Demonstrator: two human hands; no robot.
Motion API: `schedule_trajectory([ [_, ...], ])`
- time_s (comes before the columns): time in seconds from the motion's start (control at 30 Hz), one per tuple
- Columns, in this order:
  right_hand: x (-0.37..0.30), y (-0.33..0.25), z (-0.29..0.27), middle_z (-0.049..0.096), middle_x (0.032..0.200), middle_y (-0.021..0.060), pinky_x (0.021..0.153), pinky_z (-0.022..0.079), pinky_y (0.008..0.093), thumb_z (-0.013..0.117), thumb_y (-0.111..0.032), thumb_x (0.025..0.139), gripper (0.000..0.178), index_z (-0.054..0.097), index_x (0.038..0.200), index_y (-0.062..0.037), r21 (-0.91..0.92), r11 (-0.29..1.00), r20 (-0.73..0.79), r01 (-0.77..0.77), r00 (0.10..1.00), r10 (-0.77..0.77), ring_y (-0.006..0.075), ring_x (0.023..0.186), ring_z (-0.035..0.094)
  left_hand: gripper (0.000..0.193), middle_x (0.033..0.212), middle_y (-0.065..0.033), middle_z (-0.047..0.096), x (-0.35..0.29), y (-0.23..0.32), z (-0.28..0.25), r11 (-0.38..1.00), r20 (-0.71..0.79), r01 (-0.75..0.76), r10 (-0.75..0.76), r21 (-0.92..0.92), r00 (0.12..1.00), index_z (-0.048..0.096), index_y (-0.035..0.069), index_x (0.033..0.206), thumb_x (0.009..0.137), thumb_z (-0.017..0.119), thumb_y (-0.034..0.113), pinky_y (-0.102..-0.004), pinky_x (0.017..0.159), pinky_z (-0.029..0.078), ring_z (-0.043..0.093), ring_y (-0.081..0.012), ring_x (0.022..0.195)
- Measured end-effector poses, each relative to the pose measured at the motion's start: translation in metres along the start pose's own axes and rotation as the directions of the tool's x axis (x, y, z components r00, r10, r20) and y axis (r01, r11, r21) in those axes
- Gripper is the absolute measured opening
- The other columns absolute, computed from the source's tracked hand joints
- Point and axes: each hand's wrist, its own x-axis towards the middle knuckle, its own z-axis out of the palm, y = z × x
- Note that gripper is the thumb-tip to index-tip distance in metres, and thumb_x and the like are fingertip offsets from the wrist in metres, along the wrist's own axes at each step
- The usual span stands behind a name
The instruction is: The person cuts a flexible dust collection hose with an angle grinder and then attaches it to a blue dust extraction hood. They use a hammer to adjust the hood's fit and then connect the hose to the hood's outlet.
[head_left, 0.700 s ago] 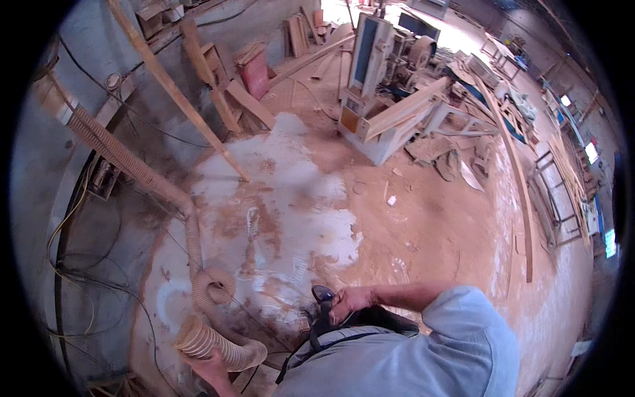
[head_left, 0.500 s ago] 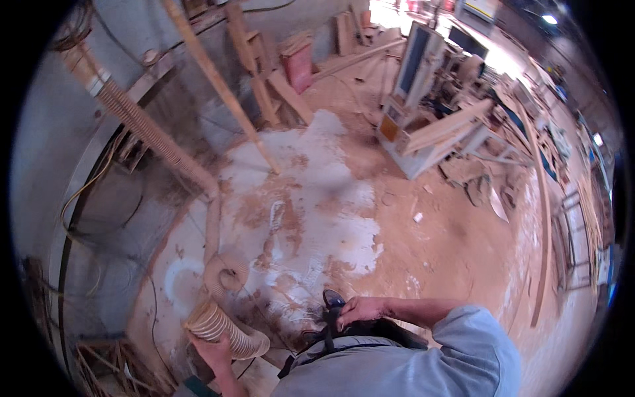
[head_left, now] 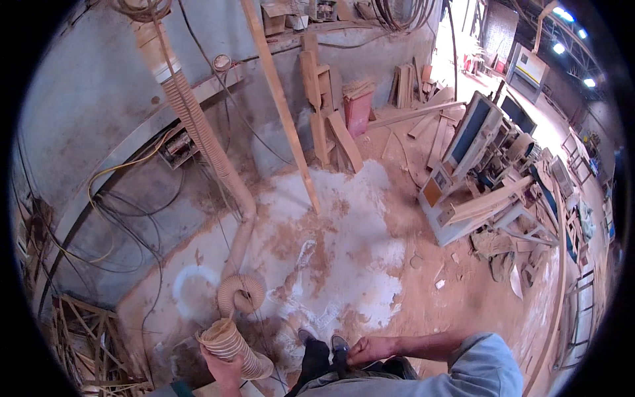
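Note:
My left hand is closed around the open end of a ribbed beige dust-collection hose, low at the left. The hose mouth points up and away from me, and its tail drops out of sight beside my body. In front of my waist, by my dark trousers, is my right hand. Its fingers are curled together, and whatever they may hold is hidden. Just beyond it my shoes stand on the dusty floor.
A coiled ribbed duct runs from the floor up the left wall. A wooden post leans ahead. Loose cables hang left. At right stand a grey machine and a long plank; sawdust covers the floor.
My view has swung up and to the left, so the scene sits lower and farther right. Both shoes now show. The left hand keeps hold of the hose; the right stays curled at my waist.

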Motion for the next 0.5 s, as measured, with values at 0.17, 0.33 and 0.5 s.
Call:
schedule_trajectory([
  [0.17, 0.045, -0.054, -0.001, 0.062, 0.067, 0.0035, 0.062, 0.048, 0.0324, 0.057, -0.043, 0.099, 0.049, 0.066, 0.077, 0.0004, -0.032, 0.976, -0.386, -0.214, 0.904, 0.185, 0.0123, 0.063, 0.056, 0.106, 0.134, -0.0249, 0.050, 0.026, -0.024, -0.002, 1.000, -0.034, -0.011, 0.011, -0.009, 0.999, 0.027, -0.007, 0.144, 0.055, 0.081, 0.017, -0.0423, 0.106, 0.041, 0.052, -0.0379, 0.125],
  [0.33, 0.098, -0.024, -0.014, 0.069, 0.082, 0.0126, 0.073, 0.050, 0.0342, 0.052, -0.049, 0.099, 0.056, 0.069, 0.101, 0.0037, -0.231, 0.962, -0.561, -0.145, 0.828, -0.010, 0.0166, 0.075, 0.060, 0.106, 0.134, -0.0255, 0.050, 0.055, -0.022, -0.002, 0.994, -0.069, 0.070, -0.076, -0.081, 0.995, 0.027, -0.008, 0.143, 0.056, 0.081, 0.015, -0.0415, 0.108, 0.039, 0.050, -0.0371, 0.126],
  [0.5, 0.109, -0.095, -0.045, 0.069, 0.078, 0.0215, 0.077, 0.053, 0.0420, 0.048, -0.045, 0.101, 0.051, 0.069, 0.098, 0.0015, -0.301, 0.908, -0.645, -0.292, 0.764, 0.033, 0.0314, 0.078, 0.069, 0.103, 0.133, -0.0215, 0.052, 0.083, -0.017, -0.016, 0.993, -0.066, 0.036, -0.044, -0.114, 0.997, 0.032, -0.004, 0.143, 0.055, 0.082, 0.013, -0.0384, 0.106, 0.042, 0.054, -0.0324, 0.123],
])
